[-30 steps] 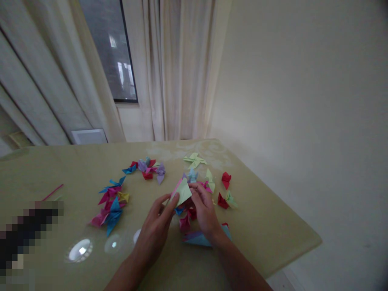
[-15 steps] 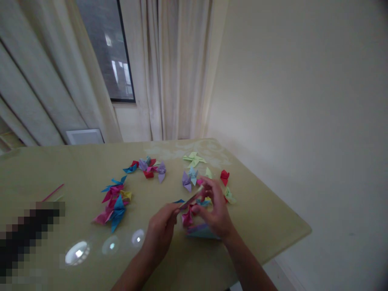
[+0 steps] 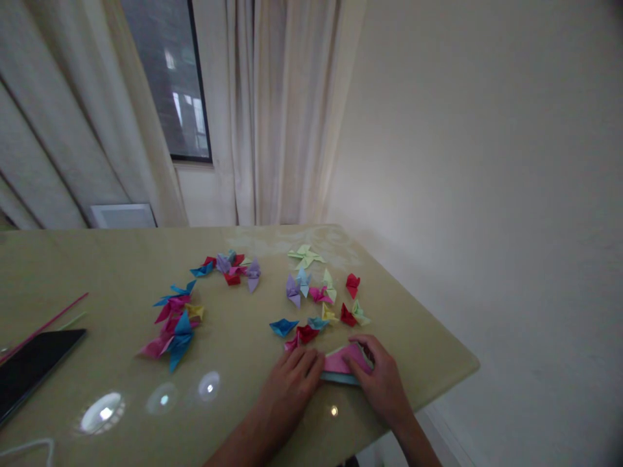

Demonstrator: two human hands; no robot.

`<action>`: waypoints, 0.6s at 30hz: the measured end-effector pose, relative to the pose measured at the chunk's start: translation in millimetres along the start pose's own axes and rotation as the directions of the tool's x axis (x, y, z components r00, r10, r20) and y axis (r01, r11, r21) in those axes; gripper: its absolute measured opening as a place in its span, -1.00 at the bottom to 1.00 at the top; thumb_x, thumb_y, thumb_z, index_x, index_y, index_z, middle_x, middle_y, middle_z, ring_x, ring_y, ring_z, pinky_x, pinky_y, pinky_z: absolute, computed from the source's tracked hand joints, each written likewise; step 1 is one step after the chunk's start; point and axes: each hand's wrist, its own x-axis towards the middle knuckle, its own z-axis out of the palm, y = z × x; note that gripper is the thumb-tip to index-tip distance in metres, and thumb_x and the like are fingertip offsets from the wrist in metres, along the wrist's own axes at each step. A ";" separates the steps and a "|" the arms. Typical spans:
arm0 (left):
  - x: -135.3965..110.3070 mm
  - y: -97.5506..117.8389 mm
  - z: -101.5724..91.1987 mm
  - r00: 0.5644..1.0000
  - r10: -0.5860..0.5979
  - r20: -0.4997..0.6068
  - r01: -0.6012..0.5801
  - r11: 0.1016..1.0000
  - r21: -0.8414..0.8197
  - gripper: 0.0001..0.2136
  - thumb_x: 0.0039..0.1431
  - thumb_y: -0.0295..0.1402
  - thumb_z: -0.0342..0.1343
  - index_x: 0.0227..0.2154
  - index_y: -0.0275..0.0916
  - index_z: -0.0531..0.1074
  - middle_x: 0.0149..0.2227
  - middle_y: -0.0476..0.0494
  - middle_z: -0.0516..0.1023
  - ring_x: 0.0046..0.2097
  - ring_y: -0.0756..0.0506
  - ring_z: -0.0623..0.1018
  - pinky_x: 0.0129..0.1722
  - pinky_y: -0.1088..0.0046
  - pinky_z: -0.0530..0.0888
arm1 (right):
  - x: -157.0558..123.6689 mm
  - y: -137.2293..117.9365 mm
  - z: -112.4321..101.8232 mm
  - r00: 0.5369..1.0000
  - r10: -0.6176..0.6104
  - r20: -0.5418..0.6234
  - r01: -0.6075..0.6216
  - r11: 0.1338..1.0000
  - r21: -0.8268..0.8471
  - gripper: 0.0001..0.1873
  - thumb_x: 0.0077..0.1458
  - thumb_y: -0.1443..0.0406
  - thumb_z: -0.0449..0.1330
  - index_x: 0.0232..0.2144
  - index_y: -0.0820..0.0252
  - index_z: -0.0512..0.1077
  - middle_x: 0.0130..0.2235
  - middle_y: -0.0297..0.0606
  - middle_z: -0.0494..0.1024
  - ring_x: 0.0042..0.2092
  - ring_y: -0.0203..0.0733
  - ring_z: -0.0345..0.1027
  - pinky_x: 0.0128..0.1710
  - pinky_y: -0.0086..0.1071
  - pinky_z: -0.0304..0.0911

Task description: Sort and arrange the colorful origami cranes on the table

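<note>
A stack of paper lies near the table's front right, with a pink paper (image 3: 335,362) above a light blue paper (image 3: 341,378). My right hand (image 3: 382,379) is closed on the pink paper's right end, thumb on top and fingers curled behind the raised edge. On the left end, my left hand (image 3: 294,383) presses with its fingers together, hiding that part. Just beyond my left fingers are a dark red folded paper piece (image 3: 306,334) and a blue one (image 3: 283,327).
Several folded paper pieces form a cluster (image 3: 178,324) on the left and another (image 3: 233,267) farther back. A black phone (image 3: 39,366) and a pink stick (image 3: 53,319) lie at far left, a white cable (image 3: 34,444) below. The wall (image 3: 477,194) rises on the right.
Both hands have come down onto the table and slightly right. The thin paper held up between them is now lowered onto the stack, and the folded pieces behind show more fully.
</note>
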 end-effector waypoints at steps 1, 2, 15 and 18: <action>-0.1 -0.7 -0.6 1.000 0.017 0.011 -0.017 1.000 0.013 -0.71 0.38 -0.45 0.19 0.12 -0.25 0.51 0.02 -0.23 0.69 -0.01 -0.23 0.66 0.06 0.18 0.61 | -1.1 2.1 0.7 1.000 -0.029 0.003 0.029 0.998 -0.049 -0.60 0.14 0.12 0.39 -0.01 0.15 0.60 -0.04 -0.08 0.65 -0.01 0.10 0.55 0.01 -0.11 0.49; -0.6 -1.3 -1.1 0.999 0.025 0.021 -0.026 0.999 0.021 -0.72 0.37 -0.48 0.18 0.11 -0.23 0.52 -0.02 -0.20 0.69 -0.03 -0.21 0.66 0.05 0.20 0.61 | -2.3 3.6 1.2 0.998 -0.061 0.016 0.062 0.995 -0.079 -0.55 0.15 0.14 0.37 0.07 0.12 0.59 0.05 -0.07 0.62 0.07 0.11 0.52 0.09 -0.07 0.46; -3.5 8.7 -22.5 1.000 -0.026 0.002 0.026 1.000 -0.002 -0.51 0.30 -0.63 -0.05 0.16 -0.15 0.56 -0.11 -0.22 0.71 -0.10 -0.24 0.69 -0.04 0.29 0.63 | -11.8 -6.1 3.0 0.901 -0.192 0.389 0.321 0.898 -0.302 -0.58 0.26 0.03 0.37 0.12 -0.07 0.63 0.13 -0.08 0.60 0.16 0.18 0.46 0.22 0.01 0.37; -5.2 -8.0 -46.1 0.995 -0.065 -0.074 0.062 0.997 -0.037 -0.49 0.36 -0.59 -0.06 0.22 -0.03 0.51 0.02 -0.15 0.70 -0.02 -0.24 0.69 -0.01 0.28 0.62 | -12.3 -4.3 2.3 0.895 -0.211 0.393 0.349 0.880 -0.321 -0.55 0.25 0.03 0.38 0.16 -0.10 0.61 0.13 -0.09 0.61 0.16 0.17 0.46 0.22 0.00 0.36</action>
